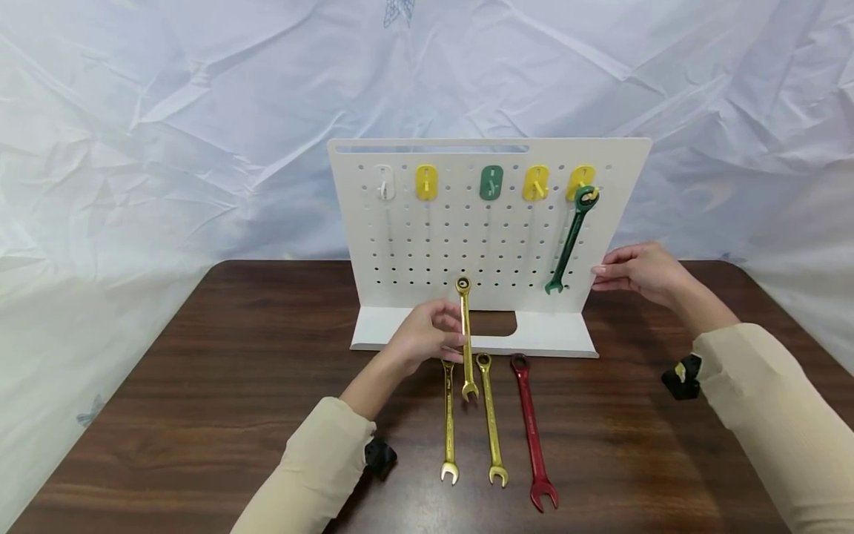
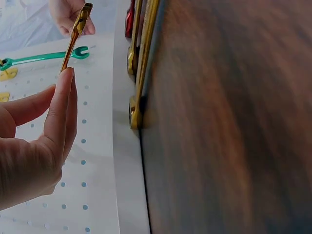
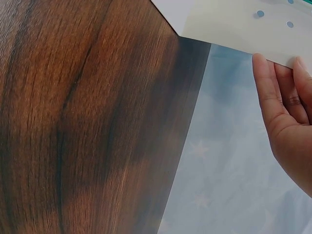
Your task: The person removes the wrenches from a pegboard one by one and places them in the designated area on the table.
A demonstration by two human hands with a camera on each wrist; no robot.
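My left hand (image 1: pixel 430 331) pinches a gold ratchet wrench (image 1: pixel 466 337) by its shank, ring end up, before the lower part of a white pegboard (image 1: pixel 460 245). In the left wrist view this wrench (image 2: pixel 76 36) rises from the fingertips. At the board's right side edge, my right hand (image 1: pixel 643 273) holds the edge between its fingertips; the right wrist view shows the fingers (image 3: pixel 267 92) there. A green wrench (image 1: pixel 571 241) hangs by its ring from the rightmost yellow hook (image 1: pixel 582 178). Two gold wrenches (image 1: pixel 449 426) (image 1: pixel 492 423) and a red wrench (image 1: pixel 531 430) lie on the table.
Along the board's top row sit a white hook (image 1: pixel 384 182), a yellow hook (image 1: pixel 427 182), a green hook (image 1: pixel 491 182) and another yellow hook (image 1: pixel 536 183), none bearing a wrench. The board's base stands on a dark wooden table (image 1: pixel 200 415). Pale cloth (image 1: pixel 233 133) hangs behind.
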